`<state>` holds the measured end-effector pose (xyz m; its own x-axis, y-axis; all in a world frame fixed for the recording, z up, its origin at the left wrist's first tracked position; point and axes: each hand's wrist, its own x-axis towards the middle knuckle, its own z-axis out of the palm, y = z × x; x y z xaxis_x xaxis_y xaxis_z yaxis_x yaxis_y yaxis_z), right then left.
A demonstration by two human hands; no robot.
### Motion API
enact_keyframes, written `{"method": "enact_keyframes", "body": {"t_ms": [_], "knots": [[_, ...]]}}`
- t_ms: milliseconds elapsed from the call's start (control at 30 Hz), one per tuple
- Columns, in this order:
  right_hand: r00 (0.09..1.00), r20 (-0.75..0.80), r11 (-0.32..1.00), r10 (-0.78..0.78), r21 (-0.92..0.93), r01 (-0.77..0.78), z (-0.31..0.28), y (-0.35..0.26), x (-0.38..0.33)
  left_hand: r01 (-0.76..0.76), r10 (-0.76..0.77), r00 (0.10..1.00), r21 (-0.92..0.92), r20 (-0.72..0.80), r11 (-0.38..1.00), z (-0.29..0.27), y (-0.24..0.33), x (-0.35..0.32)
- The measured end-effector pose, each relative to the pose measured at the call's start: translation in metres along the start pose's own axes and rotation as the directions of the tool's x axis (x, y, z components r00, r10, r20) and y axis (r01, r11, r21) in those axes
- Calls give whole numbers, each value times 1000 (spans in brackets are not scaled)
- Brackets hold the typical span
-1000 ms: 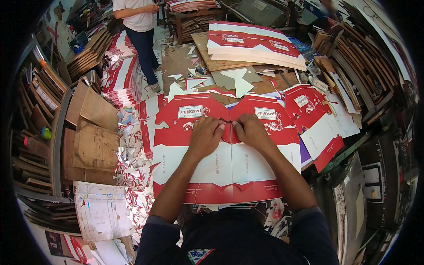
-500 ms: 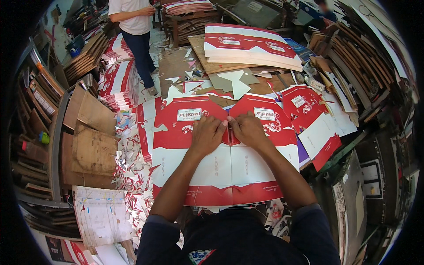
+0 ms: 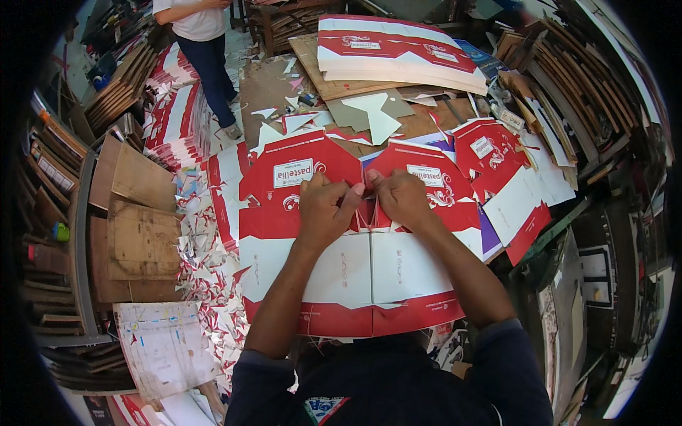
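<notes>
Two printed red and white cardboard box blanks lie side by side before me, the left blank [image 3: 334,266] and the right blank [image 3: 415,266]. A dark line runs between them down to the near edge. My left hand [image 3: 328,206] is closed on the inner edge of the left blank, thumb pointing at the seam. Across from it my right hand [image 3: 401,199] pinches the inner edge of the right blank. Between the thumbs, small red flaps bend up and a narrow gap shows. The fingertips under the card are hidden.
A stack of printed sheets [image 3: 398,57] rests on a board at the back. Loose blanks [image 3: 508,213] lie to the right. Paper scraps [image 3: 220,298] cover the floor at left, by wooden boards [image 3: 145,234]. A person [image 3: 202,50] stands at the far left beside stacked blanks [image 3: 177,121].
My thumbs have moved slightly apart and the inner flaps bend up more. The line between the two blanks looks darker and more distinct toward the near edge. The whole view has shifted a little.
</notes>
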<state>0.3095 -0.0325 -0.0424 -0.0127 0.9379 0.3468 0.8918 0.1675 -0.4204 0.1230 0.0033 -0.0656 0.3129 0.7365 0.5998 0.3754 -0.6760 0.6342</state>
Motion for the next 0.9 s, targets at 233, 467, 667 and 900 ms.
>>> {"method": "enact_keyframes", "body": {"t_ms": [233, 467, 667, 900], "knots": [[909, -371, 910, -191, 282, 306, -70, -26, -2, 43, -47, 996, -50, -80, 998, -1, -21, -4], [961, -254, 994, -111, -20, 110, -16, 3, 3, 331, -459, 888, -631, -44, 701, -32, -17, 1], [966, -190, 975, -177, 97, 198, 17, 26, -2, 338, -500, 863, -644, -79, 686, -55, -4, -2], [931, -350, 940, -100, 273, 204, -9, 27, -8, 9, -567, 735, -831, -372, 557, -89, -36, 2]]}}
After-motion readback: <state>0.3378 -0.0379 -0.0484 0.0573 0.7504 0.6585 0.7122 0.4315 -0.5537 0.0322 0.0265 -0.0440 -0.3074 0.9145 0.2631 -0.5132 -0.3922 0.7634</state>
